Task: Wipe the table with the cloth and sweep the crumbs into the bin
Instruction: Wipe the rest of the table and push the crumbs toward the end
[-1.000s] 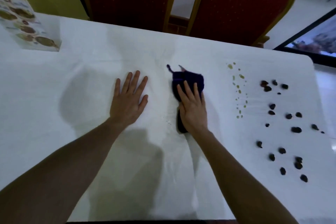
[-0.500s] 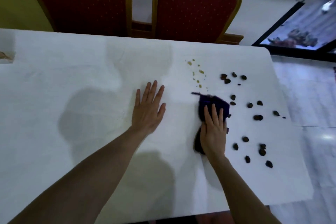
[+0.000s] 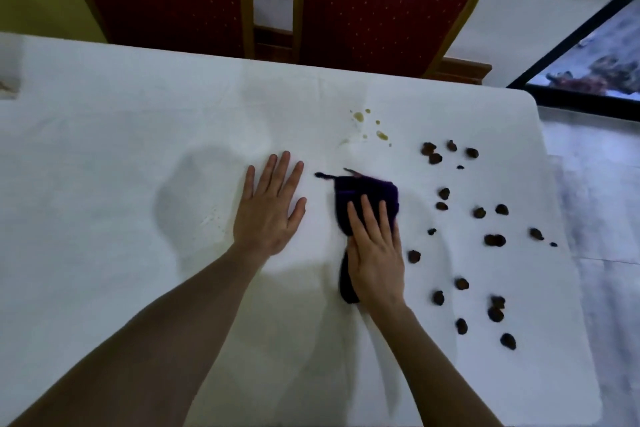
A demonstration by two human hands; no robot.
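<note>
A dark purple cloth [image 3: 363, 189] lies on the white table [image 3: 138, 149], pressed flat under my right hand [image 3: 375, 251], whose fingers rest on top of it. My left hand [image 3: 268, 210] lies flat on the tablecloth, fingers spread, holding nothing, just left of the cloth. Several dark brown crumbs [image 3: 495, 240] are scattered to the right of the cloth. A few yellowish liquid drops [image 3: 358, 116] sit beyond the cloth. No bin is in view.
Two red chairs with gold frames [image 3: 381, 3] stand behind the far table edge. The table's right edge [image 3: 568, 253] drops to a pale tiled floor. A dark framed panel [image 3: 588, 80] lies at the far right.
My right hand slid the cloth rightward over the lower drops, then back slightly left; only the upper drops are left. My left hand stayed flat.
</note>
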